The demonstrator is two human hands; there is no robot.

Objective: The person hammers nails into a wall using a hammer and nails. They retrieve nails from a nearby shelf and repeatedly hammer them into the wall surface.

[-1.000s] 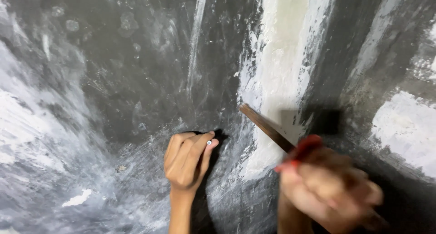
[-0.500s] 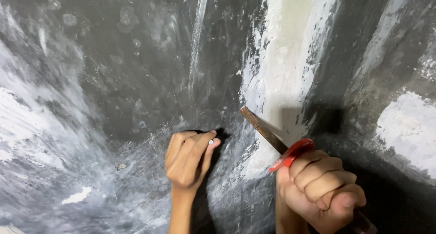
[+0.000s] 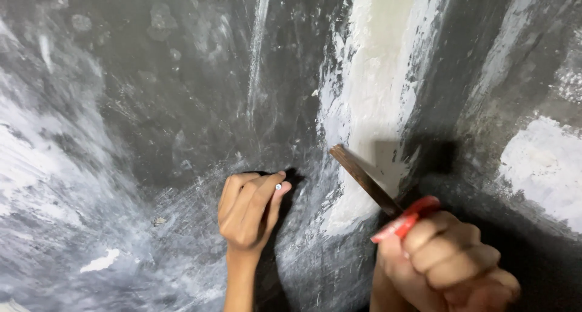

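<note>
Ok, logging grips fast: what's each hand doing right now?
Left hand: closed, pinching a small nail against the wall.
Right hand: closed on the hammer's red handle.

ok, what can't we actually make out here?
Head view only:
- Nail: only its head shows; left hand fingers hide the shank.
- Tool: the working end is out of frame; only a brown shaft and red grip show.
- Right hand: cut off by the bottom edge.

We see a dark grey wall (image 3: 151, 76) with rough white smears. A wide white stripe (image 3: 376, 76) runs down it. Another white patch (image 3: 542, 166) sits on the right. Light falls on the stripe, with a dark shadow (image 3: 424, 154) beside it.
</note>
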